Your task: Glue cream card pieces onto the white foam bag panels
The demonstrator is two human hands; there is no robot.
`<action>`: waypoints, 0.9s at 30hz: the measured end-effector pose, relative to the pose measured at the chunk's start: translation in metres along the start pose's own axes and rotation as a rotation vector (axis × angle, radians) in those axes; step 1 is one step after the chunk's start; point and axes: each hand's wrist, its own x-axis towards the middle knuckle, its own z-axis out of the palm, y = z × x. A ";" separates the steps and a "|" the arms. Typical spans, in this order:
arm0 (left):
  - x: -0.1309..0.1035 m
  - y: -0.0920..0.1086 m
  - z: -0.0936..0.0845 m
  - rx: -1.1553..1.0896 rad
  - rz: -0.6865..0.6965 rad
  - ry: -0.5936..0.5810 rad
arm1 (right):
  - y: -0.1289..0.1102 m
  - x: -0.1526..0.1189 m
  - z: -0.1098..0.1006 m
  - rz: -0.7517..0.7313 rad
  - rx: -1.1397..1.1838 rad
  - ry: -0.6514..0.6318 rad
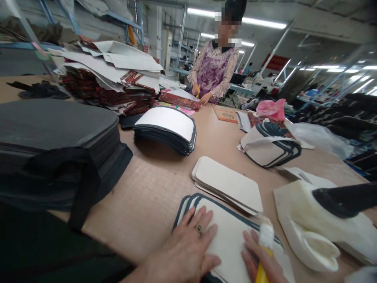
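Two bare hands work at the near edge of a tan worktop [141,220]. Under them lies a cream sheet [226,239] on a pile of dark-edged panels [177,217], its long axis slanting from far left to near right. The left hand [185,243] presses flat on the sheet's left part, fingers spread apart, holding nothing. The right hand [275,270] is at the sheet's right part, its fingers closed around a yellow-handled brush [266,237] with the bristles pointing far. Just beyond the sheet, on its far side, a low stack of cream pieces [226,182] lies on nearly the same slant. The right hand is nearer to that stack: the bristles reach its near right corner, though whether they touch cannot be told.
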 end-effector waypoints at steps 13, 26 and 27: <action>0.042 0.009 0.001 0.014 0.144 0.084 | -0.004 -0.006 0.009 0.059 -0.070 0.089; 0.046 -0.006 0.025 0.331 0.256 0.104 | -0.042 0.031 0.007 -0.026 -0.122 0.112; 0.046 -0.005 0.024 0.339 0.250 0.091 | -0.036 0.026 0.005 -0.009 -0.131 0.095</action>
